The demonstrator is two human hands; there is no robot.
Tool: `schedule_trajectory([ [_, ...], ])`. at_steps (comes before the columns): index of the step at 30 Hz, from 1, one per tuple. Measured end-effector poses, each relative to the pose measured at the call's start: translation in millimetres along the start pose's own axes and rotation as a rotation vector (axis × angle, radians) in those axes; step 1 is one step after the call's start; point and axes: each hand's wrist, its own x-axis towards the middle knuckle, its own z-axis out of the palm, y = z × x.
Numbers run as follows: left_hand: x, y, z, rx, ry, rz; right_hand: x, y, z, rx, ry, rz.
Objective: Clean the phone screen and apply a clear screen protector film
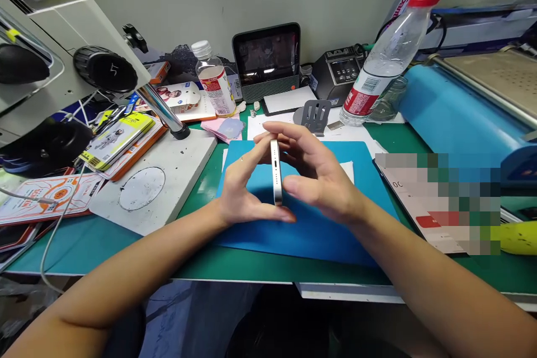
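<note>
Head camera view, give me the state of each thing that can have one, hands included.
Phone: on edge, port end toward the camera
Left hand: holding the phone
Right hand: curved beside the phone, grip unclear
Red-topped bottle: cap on
White-capped bottle: cap on
Display: screen dark with reflections
Blue mat: lying flat
</note>
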Motion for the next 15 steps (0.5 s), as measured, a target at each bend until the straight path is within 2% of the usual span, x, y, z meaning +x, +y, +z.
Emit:
schedule_trajectory([
  [3, -0.1, -2.0, 2.9, 0.001, 0.018, 0.058, -1.4, 0.3, -1.0, -0.012, -0.027, -0.026],
  [7, 2.6, -2.1, 2.9, -0.038, -0.004, 0.07, -3.6, 0.9, -0.1, -0.035, -0.048, -0.017],
  [15, 2.8, -3.1, 5.5, -0.089, -0.026, 0.006, -5.6, 3.9, 2.3, -0.053, -0.031, 0.02],
])
